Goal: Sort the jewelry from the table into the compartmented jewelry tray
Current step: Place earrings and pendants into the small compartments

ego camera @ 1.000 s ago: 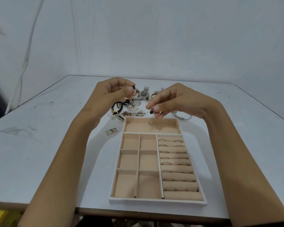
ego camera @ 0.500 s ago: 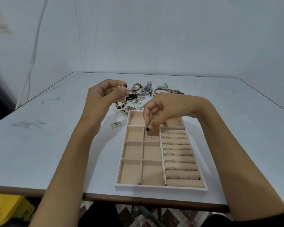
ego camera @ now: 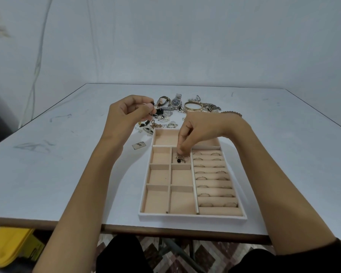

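Mostly unsorted: rings [ego camera: 215, 154] sit in the jewelry tray [ego camera: 193, 217] rolls, while a heap of watches, bangles and chains [ego camera: 187, 107] waits on the table [ego camera: 67, 154]. The right hand [ego camera: 197, 133] pinches a black-beaded piece [ego camera: 180, 159] down into an upper small compartment; the left hand [ego camera: 126, 115] pinches a dark piece [ego camera: 159, 111] above the heap.

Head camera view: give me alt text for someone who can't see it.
A right hand pinches a chain piece with a black bead in an upper compartment of a beige jewelry tray. The left hand hovers, fingers curled, by a pile of watches, bangles and chains behind the tray; rings sit in its right-hand rolls.
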